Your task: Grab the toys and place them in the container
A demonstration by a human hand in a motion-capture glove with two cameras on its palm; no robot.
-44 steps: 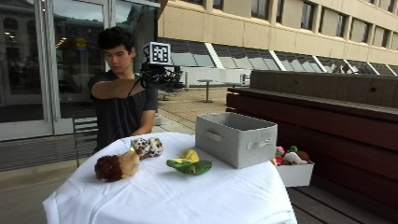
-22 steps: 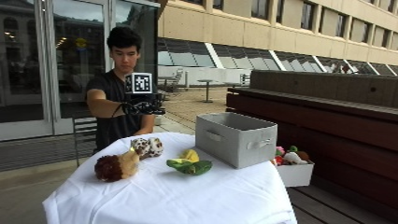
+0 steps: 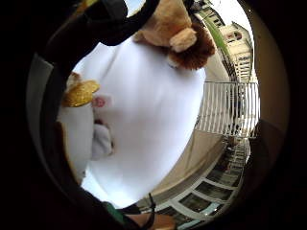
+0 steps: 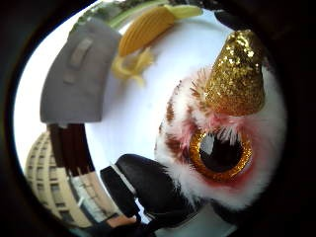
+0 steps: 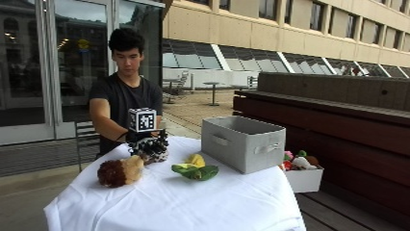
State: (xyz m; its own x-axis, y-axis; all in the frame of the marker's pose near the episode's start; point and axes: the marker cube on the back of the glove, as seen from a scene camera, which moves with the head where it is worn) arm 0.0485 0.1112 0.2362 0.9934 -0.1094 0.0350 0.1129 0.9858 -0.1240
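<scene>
Owl toy (image 4: 222, 148) on white tabletop (image 5: 192, 202), gold beak pointing away from palm; body mostly hidden under gloved hand (image 5: 146, 144). Black fingers (image 4: 148, 185) curl against its plush, apparently gripping. Lion toy (image 5: 120, 171), corn toy (image 5: 195, 169), grey container (image 5: 243, 143) nearby.

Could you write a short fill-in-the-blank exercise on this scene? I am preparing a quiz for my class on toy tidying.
1. The gloved right hand is down on the white owl toy, whose beak is glittery ____.
2. The grey container stands on a ____ tablecloth.
3. The lion toy has a ____ mane.
4. The corn toy lies between the lion toy and the ____.

Missing words: gold; white; brown; container
</scene>
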